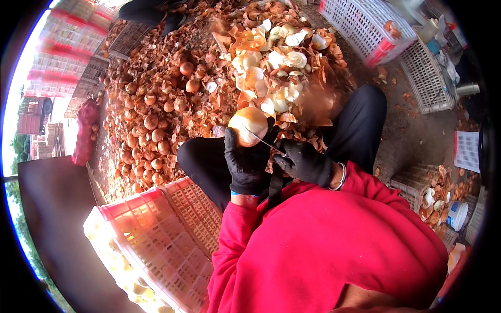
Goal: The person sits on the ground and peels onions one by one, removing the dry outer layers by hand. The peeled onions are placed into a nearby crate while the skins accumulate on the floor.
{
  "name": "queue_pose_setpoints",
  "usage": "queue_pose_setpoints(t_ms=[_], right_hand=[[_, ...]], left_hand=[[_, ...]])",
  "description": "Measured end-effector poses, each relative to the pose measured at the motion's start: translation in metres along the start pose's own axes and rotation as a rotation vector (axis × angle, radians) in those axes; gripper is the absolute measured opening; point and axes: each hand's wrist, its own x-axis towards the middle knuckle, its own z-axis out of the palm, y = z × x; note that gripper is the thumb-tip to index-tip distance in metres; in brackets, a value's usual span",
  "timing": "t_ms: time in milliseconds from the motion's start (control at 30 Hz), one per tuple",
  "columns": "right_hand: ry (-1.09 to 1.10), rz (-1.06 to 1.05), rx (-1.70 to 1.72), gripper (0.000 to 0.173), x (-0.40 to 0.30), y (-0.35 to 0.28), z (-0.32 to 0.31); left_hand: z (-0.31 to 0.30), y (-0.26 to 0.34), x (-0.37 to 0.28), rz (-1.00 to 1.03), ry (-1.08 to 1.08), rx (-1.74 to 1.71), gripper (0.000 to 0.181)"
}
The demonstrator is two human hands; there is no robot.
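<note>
A large pale yellow onion [248, 124] rests in my left hand [247, 166], which wears a black knit glove and has its thumb along the onion's near side. My right hand [304, 161], gloved the same way, grips a small knife [263, 141]. The thin blade lies across the onion's face; whether it cuts in, I cannot tell. Most of the knife's handle is hidden in my fist. Just beyond the onion, a heap of onion skins and white outer layers [274, 66] rises between my knees.
Loose brown onions [150, 122] and dry skins spread over the ground at left. A red-and-white plastic crate [156, 238] stands by my left side. More crates [368, 31] are at upper right. A red mesh sack [85, 131] lies at far left, and a white bucket [457, 215] at right.
</note>
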Motion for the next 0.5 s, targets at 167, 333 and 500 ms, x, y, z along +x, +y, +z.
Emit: queue_pose_setpoints(t_ms=[167, 333, 500], right_hand=[[0.001, -0.054, -0.199, 0.026, -0.005, -0.015, -0.025], [0.134, -0.256, -0.692, 0.034, 0.008, -0.019, -0.040], [0.106, -0.316, -0.759, 0.037, 0.017, -0.020, -0.043]], left_hand=[[-0.004, 0.008, 0.008, 0.030, 0.048, -0.128, 0.085], [0.007, 0.013, 0.004, -0.038, 0.025, -0.163, 0.081], [0.014, 0.009, -0.006, 0.019, 0.039, -0.047, 0.073]])
